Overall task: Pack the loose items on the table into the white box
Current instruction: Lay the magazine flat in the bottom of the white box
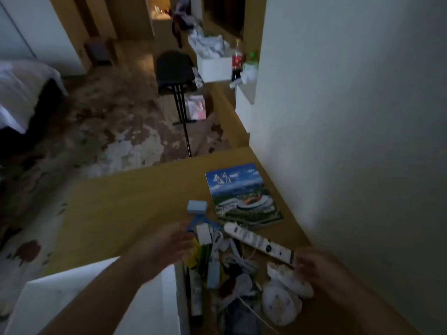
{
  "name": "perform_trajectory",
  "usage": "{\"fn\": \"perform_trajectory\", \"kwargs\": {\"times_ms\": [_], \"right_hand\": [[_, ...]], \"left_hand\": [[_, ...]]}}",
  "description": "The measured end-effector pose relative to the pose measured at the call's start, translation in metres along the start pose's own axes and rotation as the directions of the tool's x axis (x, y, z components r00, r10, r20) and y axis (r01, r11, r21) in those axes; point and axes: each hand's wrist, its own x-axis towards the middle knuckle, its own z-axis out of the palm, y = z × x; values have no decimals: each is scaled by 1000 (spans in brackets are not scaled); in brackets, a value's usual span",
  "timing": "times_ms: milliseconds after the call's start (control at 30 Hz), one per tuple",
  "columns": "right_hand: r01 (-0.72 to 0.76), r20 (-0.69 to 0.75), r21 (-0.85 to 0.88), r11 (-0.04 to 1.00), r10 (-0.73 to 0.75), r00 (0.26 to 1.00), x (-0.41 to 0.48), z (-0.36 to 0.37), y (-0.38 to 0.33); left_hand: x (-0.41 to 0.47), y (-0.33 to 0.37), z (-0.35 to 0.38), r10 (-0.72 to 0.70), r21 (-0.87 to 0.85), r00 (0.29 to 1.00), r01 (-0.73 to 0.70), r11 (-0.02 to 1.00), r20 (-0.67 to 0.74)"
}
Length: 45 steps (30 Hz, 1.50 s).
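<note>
A pile of loose items lies on the yellow table (116, 204): a white power strip (258, 243), a photo-cover booklet (243, 197), a pale blue box (197, 206), white cables (235, 259) and patterned white cloth pieces (283, 296). The white box (46, 301) stands at the near left, partly hidden under my left forearm. My left hand (169, 247) hovers at the left edge of the pile, fingers spread, blurred. My right hand (316, 264) is at the near end of the power strip; whether it grips the strip is unclear.
A wall (350, 117) runs along the table's right side. Beyond the table are patterned carpet, a black stool (175, 68), a bed (21, 93) at left, and a far counter with a white box (215, 66) and a bottle (237, 60).
</note>
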Motion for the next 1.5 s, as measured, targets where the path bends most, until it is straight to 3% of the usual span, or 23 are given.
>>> {"fn": "perform_trajectory", "kwargs": {"times_ms": [200, 567, 800, 900, 1033, 1133, 1267, 1367, 1500], "right_hand": [[-52, -127, -91, 995, 40, 991, 76, 13, -39], [-13, -317, -138, 990, -32, 948, 197, 30, -70], [-81, -243, 8, 997, 80, 967, 217, 30, -69], [-72, -197, -24, 997, 66, 978, 217, 36, -66], [-55, -74, 224, 973, 73, 995, 209, 57, -64], [75, -98, 204, 976, -56, 994, 194, 66, -76], [285, -121, 203, 937, -264, 957, 155, 68, -112], [396, -141, 178, 901, -374, 916, 117, 65, -139], [471, -103, 212, 856, -460, 882, 55, 51, -170]], "left_hand": [[83, 5, 46, -196, -27, 978, 195, 980, -65], [185, 10, 100, -199, 12, 968, 203, 979, -150], [198, 9, 109, -239, 57, 964, 247, 967, -119], [199, -1, 118, -250, 158, 961, 267, 951, -120], [198, -12, 121, -163, 201, 982, 179, 963, -91], [191, -11, 119, -119, 192, 990, 132, 972, -81], [176, 8, 108, -209, 231, 976, 218, 948, -63], [157, 27, 101, -155, 191, 987, 161, 968, -46], [114, 57, 95, -67, -133, 990, 83, 988, 121]]}}
